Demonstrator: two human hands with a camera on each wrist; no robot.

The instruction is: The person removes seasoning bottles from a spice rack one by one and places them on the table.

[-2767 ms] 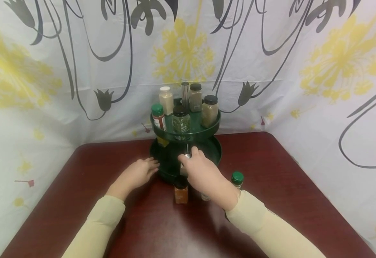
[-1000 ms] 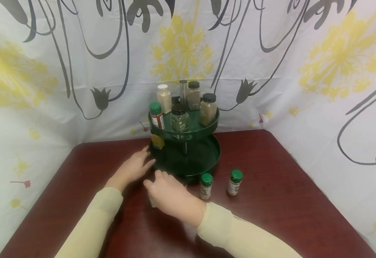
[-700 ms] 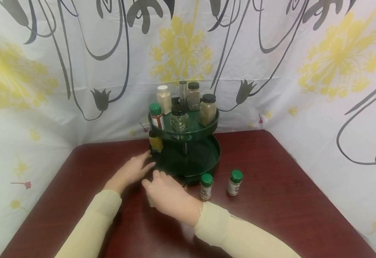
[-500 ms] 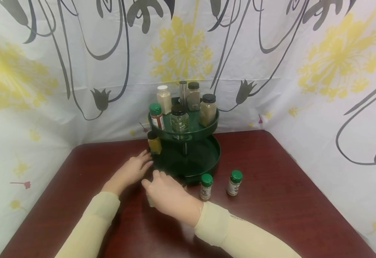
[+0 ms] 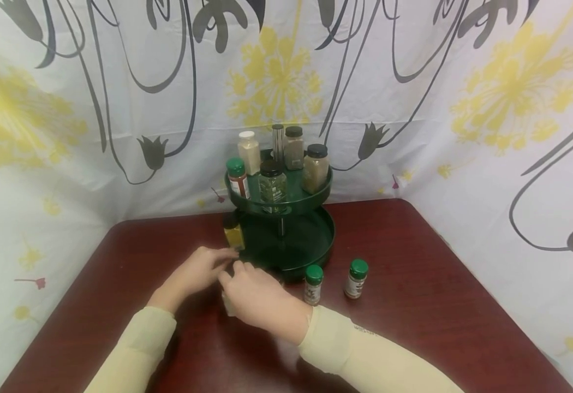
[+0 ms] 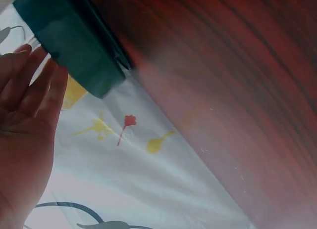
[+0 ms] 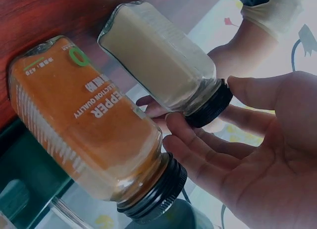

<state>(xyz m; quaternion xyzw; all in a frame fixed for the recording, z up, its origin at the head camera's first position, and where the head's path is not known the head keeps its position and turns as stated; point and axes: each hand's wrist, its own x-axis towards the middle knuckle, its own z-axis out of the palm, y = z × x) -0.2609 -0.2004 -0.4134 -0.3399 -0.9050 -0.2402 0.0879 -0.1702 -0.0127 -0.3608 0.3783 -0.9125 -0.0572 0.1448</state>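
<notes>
My right hand (image 5: 256, 292) pinches the black lid of a square glass spice jar of pale powder (image 7: 158, 51) between thumb and fingers, at the front left of a green two-tier turntable. Beside that jar stands an orange pepper jar (image 7: 89, 125), mostly hidden behind my hand in the head view. The straight fingers of my left hand (image 5: 195, 272) lie at the left side of the lower tier (image 5: 311, 240), against its green wall in the left wrist view. Just beyond those fingers, a dark-lidded jar of yellow powder (image 5: 234, 237) stands on the lower tier.
Two green-capped bottles, one nearer (image 5: 313, 285) and one farther right (image 5: 356, 279), stand on the dark red table (image 5: 414, 311). Several spice jars fill the upper tier (image 5: 286, 208), among them one with green herbs (image 5: 273, 188). A patterned cloth (image 5: 168, 109) hangs around the table.
My right hand has come from over the lower tier to the table at front left. The yellow jar has swung nearer as the lower tier turned, and my left hand has moved nearer with it.
</notes>
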